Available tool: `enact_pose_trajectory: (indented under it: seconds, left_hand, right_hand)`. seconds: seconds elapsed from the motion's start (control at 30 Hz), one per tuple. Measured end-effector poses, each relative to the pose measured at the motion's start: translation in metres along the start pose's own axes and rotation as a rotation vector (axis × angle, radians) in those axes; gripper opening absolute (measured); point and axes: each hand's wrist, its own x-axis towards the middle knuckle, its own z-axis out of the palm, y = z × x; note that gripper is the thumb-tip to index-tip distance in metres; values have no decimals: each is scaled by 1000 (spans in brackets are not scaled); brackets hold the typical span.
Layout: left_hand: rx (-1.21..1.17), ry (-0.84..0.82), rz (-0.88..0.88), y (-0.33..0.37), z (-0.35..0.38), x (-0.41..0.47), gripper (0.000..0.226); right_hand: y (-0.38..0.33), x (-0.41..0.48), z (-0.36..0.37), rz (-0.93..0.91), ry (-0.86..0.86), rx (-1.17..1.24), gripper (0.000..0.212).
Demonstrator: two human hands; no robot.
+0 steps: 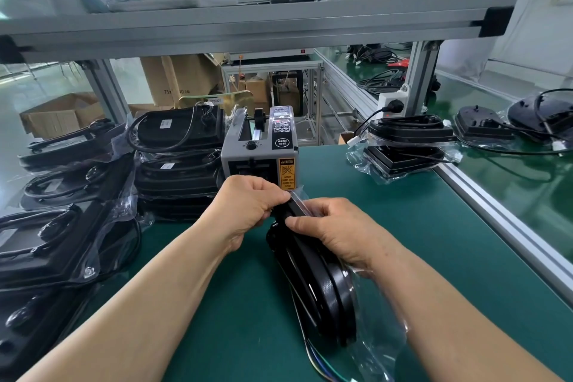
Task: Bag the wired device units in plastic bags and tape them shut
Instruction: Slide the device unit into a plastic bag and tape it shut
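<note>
Bagged units (176, 164): stacked left of the tape dispenser (259, 149), done. Bare units (483, 127): right of it, pending (count unclear). Current unit (328, 285): before it, inside plastic bag (384, 335). Right hand (331, 231) grips it; left hand (248, 205) pinches clear strip (297, 200), seemingly tape, at mouth.

Both bare forearms (161, 282) reaching forward and coming together in the middle, left hand (248, 205) with knuckles up, fingers (269, 192) curled and pinching the plastic bag (381, 332), right hand (335, 232) just beside it, thumb pressing, fingers gripping the same bag
</note>
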Motion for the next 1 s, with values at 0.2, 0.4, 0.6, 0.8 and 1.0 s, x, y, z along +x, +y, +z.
enact_pose_trajectory:
  seconds: [0.2,0.4,0.6,0.8,1.0]
  left_hand:
    - [32,65,76,-6,2,-1,11]
    - [-223,92,-106,-10,18,-8,13]
    - [-246,25,-99,-13,13,-19,17]
    - [-319,34,126,0,0,-39,15]
    - [-51,66,526,16,2,-78,16]
  right_hand:
    - [1,0,1,5,8,-10,40]
    - [-2,-3,1,-3,11,-50,28]
    - [-4,-7,3,-37,35,-116,26]
    - [-13,-23,4,-204,59,-63,29]
    - [-5,-45,8,-453,40,201,52]
